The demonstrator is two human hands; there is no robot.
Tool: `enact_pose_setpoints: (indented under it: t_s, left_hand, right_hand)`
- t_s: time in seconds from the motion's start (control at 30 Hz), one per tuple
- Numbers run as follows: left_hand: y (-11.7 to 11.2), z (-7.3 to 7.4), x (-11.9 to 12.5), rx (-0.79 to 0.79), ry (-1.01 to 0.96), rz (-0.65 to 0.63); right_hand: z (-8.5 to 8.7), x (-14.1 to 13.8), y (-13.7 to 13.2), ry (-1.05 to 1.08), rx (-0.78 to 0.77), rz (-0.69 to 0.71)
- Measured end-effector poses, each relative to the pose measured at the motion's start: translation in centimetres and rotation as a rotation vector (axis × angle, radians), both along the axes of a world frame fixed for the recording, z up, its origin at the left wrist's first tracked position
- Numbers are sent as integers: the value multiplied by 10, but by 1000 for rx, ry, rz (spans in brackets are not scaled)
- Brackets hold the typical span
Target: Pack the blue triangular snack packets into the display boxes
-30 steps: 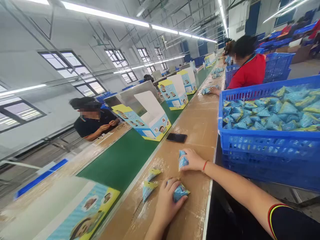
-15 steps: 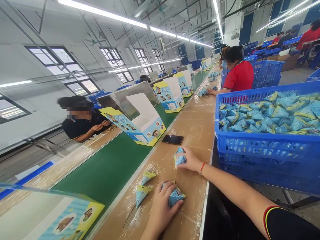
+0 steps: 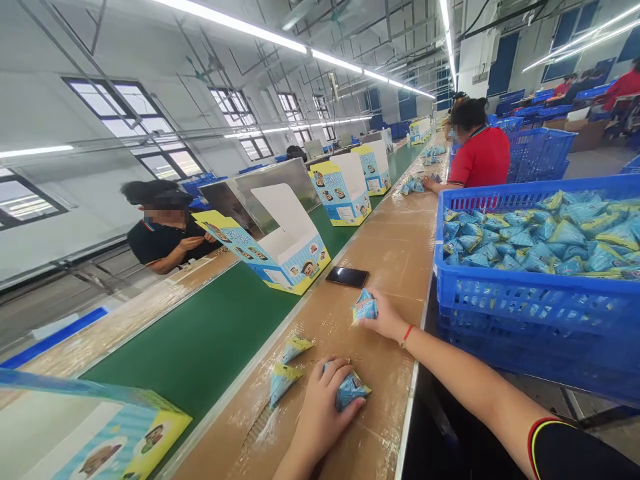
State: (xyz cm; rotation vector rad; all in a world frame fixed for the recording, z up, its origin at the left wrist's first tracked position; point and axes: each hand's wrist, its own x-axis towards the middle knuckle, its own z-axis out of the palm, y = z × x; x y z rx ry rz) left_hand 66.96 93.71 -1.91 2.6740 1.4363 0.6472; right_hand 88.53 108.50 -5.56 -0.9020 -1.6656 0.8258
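Observation:
My left hand [image 3: 320, 403] rests on the brown bench top with its fingers curled round a blue triangular snack packet [image 3: 351, 389]. Farther along, my right hand [image 3: 386, 319] pinches another blue packet [image 3: 365, 309] against the bench. Two loose packets, one [image 3: 297, 346] and another [image 3: 281, 379], lie just left of my left hand near the green conveyor belt [image 3: 220, 333]. A black phone [image 3: 347, 277] lies flat beyond my right hand.
A blue crate [image 3: 530, 300] full of packets stands at my right. Open printed display boxes [image 3: 280, 247] ride the belt, and one [image 3: 100, 433] is close at lower left. A person in black sits across the belt, a person in red works farther down my side.
The near display box has slid left along the belt. My hands have kept hold of their packets with only slight shifts; the view has tilted a little.

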Motion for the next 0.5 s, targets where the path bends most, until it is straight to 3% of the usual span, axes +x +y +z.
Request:
enact_pose_setpoints:
  t_s: [0.23, 0.5]
  left_hand:
    - [-2, -1, 0, -1, 0, -2]
    - [-3, -1, 0, -10, 9, 11]
  right_hand:
    - [-5, 1, 3, 77, -15, -23]
    - [-10, -1, 4, 220, -50, 138]
